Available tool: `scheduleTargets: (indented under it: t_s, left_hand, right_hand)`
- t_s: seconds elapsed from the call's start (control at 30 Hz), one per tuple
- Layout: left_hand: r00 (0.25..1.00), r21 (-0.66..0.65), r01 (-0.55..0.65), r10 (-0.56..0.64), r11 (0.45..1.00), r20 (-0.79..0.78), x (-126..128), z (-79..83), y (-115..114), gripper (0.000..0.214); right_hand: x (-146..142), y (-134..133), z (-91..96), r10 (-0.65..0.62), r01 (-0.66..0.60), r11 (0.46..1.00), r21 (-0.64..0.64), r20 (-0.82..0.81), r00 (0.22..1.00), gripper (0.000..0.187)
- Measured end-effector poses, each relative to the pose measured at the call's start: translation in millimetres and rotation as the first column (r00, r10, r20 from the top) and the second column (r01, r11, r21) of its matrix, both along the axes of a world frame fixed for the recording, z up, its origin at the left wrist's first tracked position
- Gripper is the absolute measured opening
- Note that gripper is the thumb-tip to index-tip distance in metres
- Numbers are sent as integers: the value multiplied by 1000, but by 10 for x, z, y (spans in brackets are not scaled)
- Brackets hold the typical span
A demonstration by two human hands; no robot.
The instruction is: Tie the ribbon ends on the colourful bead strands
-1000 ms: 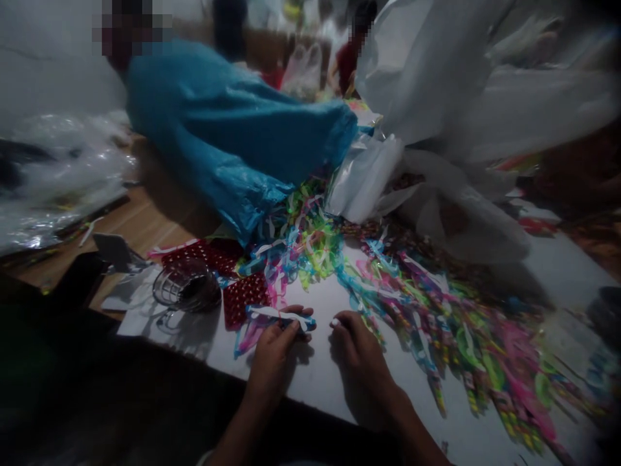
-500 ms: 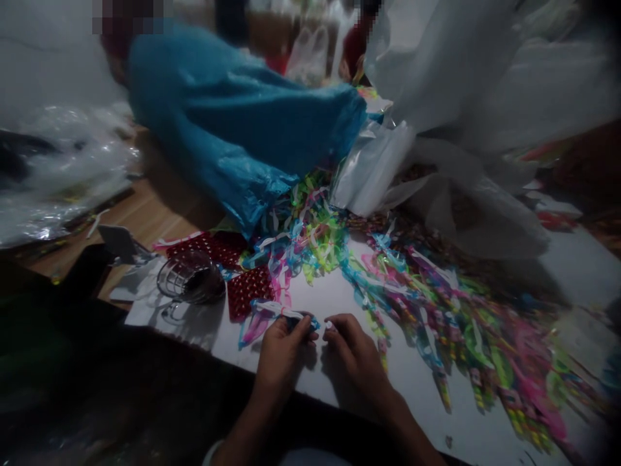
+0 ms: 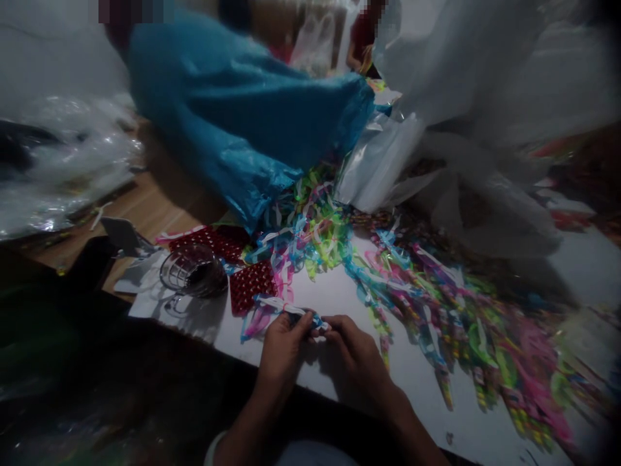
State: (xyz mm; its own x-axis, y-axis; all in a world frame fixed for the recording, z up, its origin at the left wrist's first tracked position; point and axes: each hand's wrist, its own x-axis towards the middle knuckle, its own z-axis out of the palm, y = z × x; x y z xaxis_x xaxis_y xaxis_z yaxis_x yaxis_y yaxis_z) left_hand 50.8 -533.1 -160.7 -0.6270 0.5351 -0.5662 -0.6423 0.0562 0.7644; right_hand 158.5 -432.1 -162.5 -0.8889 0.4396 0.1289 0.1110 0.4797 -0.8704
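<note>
Pinched between the thumb and fingers of my left hand (image 3: 286, 340) is a blue plastic piece with a white strap (image 3: 291, 309), tied round with a thin red band. Its far end points up and left. My right hand (image 3: 352, 343) is closed at the right end of this piece, fingertips pressed together on a small white bit (image 3: 326, 327). Whether that bit is joined to the piece is too dim to tell. A pink and blue plastic piece (image 3: 255, 323) lies just left of my left hand. Behind it is a dark red perforated mat (image 3: 252, 287).
A glass cup (image 3: 191, 275) with dark contents stands at the left, by a grey stand (image 3: 121, 236). Colourful plastic pieces (image 3: 325, 236) are heaped behind my hands, and more bundles (image 3: 456, 323) spread right. A blue bag (image 3: 252, 110) and clear plastic sheets (image 3: 383, 162) rise beyond.
My right hand has moved left with the small white bit, closing the gap to the end of the piece in my left hand. The view has shifted slightly.
</note>
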Motion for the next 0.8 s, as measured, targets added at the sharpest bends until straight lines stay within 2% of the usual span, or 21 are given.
scheduleTargets:
  t_s: [0.1, 0.33, 0.43, 0.53, 0.57, 0.6, 0.67, 0.7, 0.73, 0.77, 0.8]
  left_hand:
    - [1000, -6, 7, -8, 1000, -24, 4, -5, 1, 35]
    - [999, -82, 0, -4, 997, -47, 24, -33, -13, 40]
    - [998, -65, 49, -52, 997, -46, 43, -22, 0, 42]
    - [988, 7, 149, -149, 989, -51, 58, 34, 28, 40]
    - [983, 23, 170, -168, 985, -80, 54, 53, 35, 39]
    - [977, 27, 177, -173, 984, -121, 44, 67, 40, 37]
    - [960, -14, 161, -160, 987, -231, 10, 68, 47, 34]
    - [941, -49, 149, -157, 988, -300, -7, 50, 51, 31]
    - [913, -82, 149, -169, 985, -371, -18, 20, 59, 28]
    - [875, -109, 157, -190, 981, -445, -21, -22, 70, 25]
    - [828, -133, 167, -212, 977, -519, -13, -76, 85, 22]
  right_hand:
    - [14, 12, -23, 1, -1, 1000, 30, 11, 1000, 21]
    - [-39, -67, -122, -5, 17, 982, 187, -63, 998, 23]
    - [-35, -55, -54, 18, -13, 971, 238, -17, 1000, 26]
    - [166, 169, 74, 8, 10, 936, 352, -48, 999, 30]
    - [274, 299, 125, -38, 68, 906, 417, -79, 996, 30]
    - [388, 451, 178, -117, 158, 855, 493, -114, 987, 29]
    - [568, 782, 278, -330, 343, 683, 645, -146, 933, 26]
    - [603, 943, 319, -442, 411, 586, 698, -150, 884, 26]
    - [585, 1090, 349, -517, 447, 513, 733, -152, 842, 28]
    - [510, 1220, 367, -553, 452, 480, 752, -141, 821, 29]
    - [377, 1332, 372, -546, 419, 490, 764, -106, 831, 32]
